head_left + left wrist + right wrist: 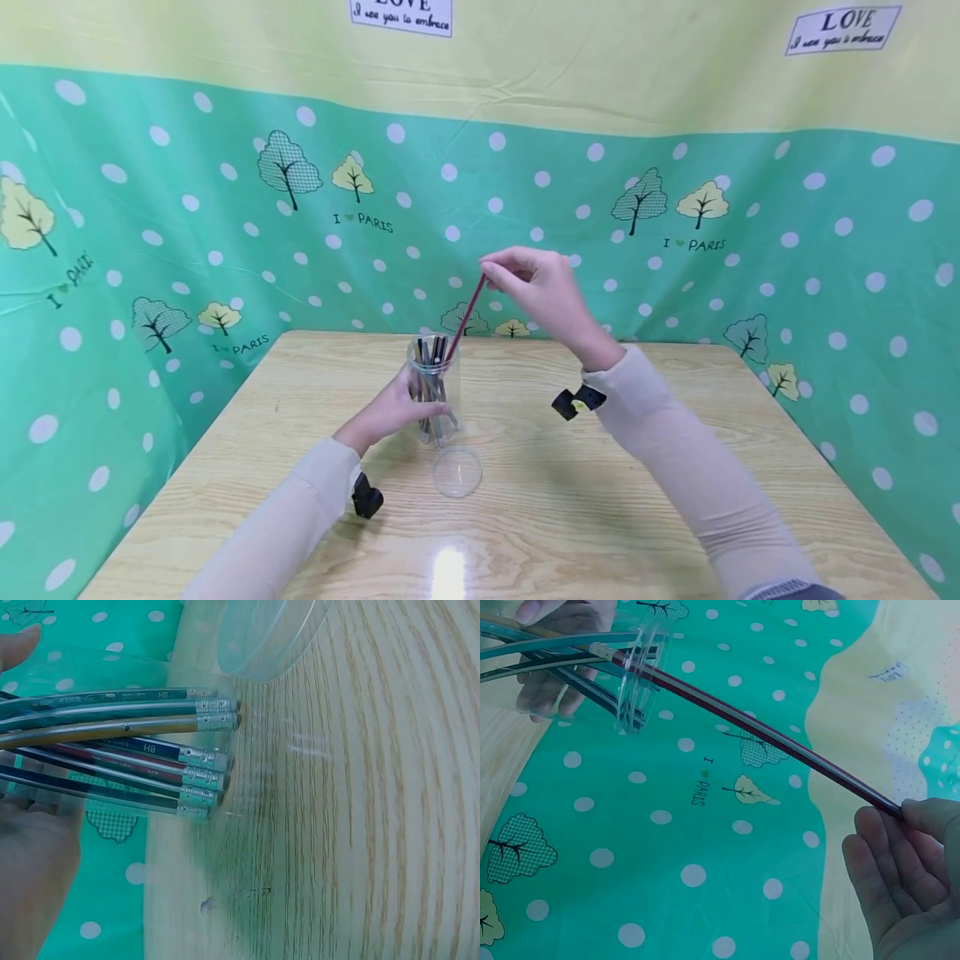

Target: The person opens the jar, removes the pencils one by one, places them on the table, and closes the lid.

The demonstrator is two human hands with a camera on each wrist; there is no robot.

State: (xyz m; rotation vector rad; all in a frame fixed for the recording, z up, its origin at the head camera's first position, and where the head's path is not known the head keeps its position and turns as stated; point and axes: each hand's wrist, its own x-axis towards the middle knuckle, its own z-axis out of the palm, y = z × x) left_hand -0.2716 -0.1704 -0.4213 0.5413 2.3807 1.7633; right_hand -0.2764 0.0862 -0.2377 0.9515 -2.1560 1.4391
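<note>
My left hand grips a clear plastic jar that stands on the table, fingers behind it and thumb across the front. Several pencils lean inside, their metal ferrules and eraser ends toward the base. Above the jar, my right hand pinches the top end of a dark red pencil between thumb and fingertips. That pencil slants down to the left, and its ferrule end is just inside the jar's mouth. A round clear lid lies flat on the table in front of the jar.
The light wood-grain table has its far edge just behind the jar. A green and yellow printed cloth hangs behind and at both sides. Black wrist bands sit at both cuffs.
</note>
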